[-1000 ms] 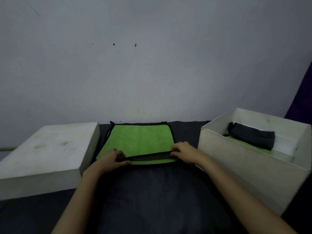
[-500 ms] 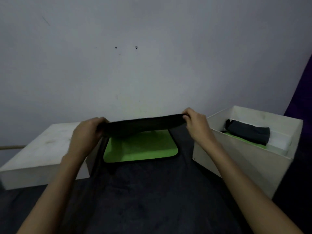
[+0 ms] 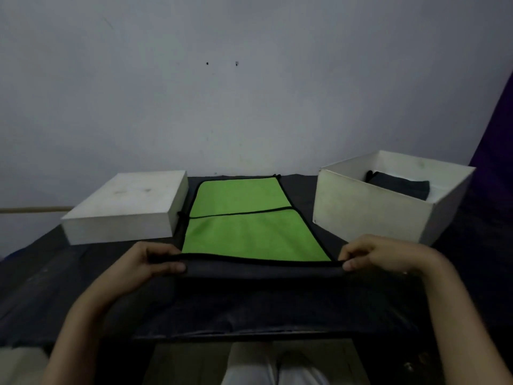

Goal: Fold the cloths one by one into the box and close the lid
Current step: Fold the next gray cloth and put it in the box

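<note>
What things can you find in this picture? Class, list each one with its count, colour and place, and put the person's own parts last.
green cloth: 1, green with a black hem and dark underside, spread out mid-table, near edge lifted
second green cloth: 1, green, lying flat behind and partly under the first
box: 1, white, open, right side of the table
folded cloth: 1, dark grey, inside the box
lid: 1, white, left side of the table
table cover: 1, dark grey, over the table
wall: 1, pale grey, behind the table
left hand: 1, pinches the cloth's near left corner
right hand: 1, pinches the near right corner
</note>
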